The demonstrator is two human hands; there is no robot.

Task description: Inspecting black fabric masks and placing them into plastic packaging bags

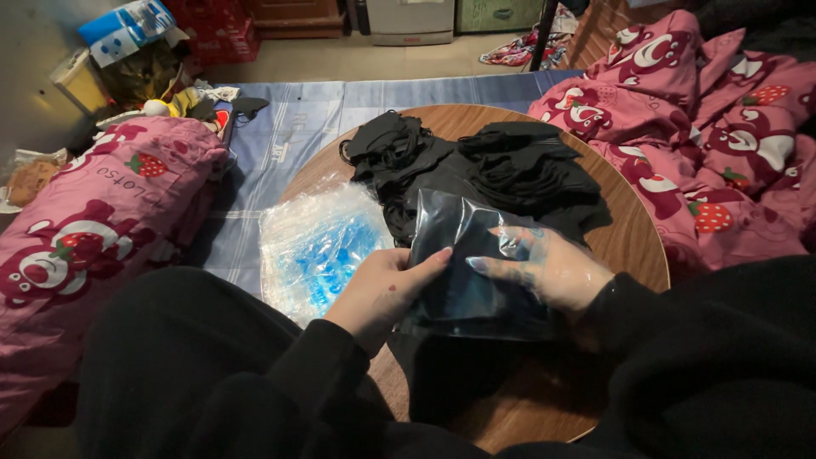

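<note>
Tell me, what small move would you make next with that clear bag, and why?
Probably press the dark contents deeper into the clear bag. The left hand grips its edge, the right hand lies inside it, and the black masks are piled behind.

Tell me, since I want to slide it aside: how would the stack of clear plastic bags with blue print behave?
The stack of clear plastic bags with blue print looks glossy, so probably slippery. It lies crinkled and flat on the round wooden table, likely floppy and light.
</note>
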